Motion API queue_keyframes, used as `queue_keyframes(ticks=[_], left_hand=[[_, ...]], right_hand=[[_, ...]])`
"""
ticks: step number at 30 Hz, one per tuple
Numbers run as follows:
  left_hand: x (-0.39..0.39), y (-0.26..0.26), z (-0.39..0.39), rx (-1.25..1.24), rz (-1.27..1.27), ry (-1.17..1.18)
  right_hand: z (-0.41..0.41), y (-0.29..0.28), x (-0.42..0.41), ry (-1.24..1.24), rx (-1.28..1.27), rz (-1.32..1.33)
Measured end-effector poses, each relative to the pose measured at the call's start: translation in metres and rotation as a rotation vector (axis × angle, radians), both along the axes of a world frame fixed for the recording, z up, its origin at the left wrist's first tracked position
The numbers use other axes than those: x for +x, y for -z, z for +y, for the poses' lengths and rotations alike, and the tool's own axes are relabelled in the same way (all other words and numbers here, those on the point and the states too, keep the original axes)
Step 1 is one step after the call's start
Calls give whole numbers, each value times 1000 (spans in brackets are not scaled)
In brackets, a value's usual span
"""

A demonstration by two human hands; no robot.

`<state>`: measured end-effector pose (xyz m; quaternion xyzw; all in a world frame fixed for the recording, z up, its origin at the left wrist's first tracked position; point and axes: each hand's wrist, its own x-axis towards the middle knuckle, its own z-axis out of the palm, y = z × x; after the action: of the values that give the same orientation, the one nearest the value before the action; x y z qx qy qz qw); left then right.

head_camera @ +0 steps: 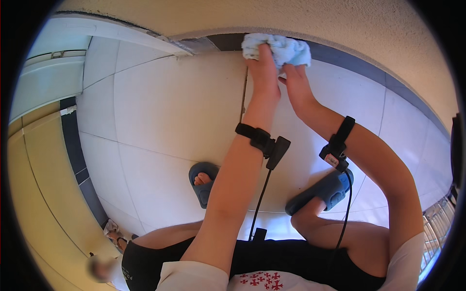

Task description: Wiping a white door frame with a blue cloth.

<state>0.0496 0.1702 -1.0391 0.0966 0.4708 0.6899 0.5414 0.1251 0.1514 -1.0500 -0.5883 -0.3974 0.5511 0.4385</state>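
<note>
A pale blue-white cloth lies bunched against the dark baseboard tiles at the foot of the beige wall. My left hand presses on its left part, the thumb side over the fabric. Close beside it, my right hand has its fingers on the cloth's lower right part. Most fingertips of both hands are hidden in or behind the folds, so a firm grip cannot be made out. Each forearm wears a black strap with a small device and a cable.
White floor tiles lie beneath me, with my blue slippers on them. A door frame stands at the upper left. Another person is low at the left wall, a hand on a whitish cloth. A metal rack is at the right edge.
</note>
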Motion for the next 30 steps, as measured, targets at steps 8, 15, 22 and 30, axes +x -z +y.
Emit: queue_keyframes(ticks=[8, 15, 22, 30], left_hand=[[126, 9, -15, 108, 326, 248], [151, -1, -30, 118, 502, 310], [123, -11, -39, 67, 307, -6], [74, -27, -37, -68, 242, -236]], right_hand=[[22, -10, 116, 203, -168, 466], [13, -22, 165, 211, -236, 557], [11, -26, 136, 27, -331, 555], [4, -32, 104, -108, -370, 576]])
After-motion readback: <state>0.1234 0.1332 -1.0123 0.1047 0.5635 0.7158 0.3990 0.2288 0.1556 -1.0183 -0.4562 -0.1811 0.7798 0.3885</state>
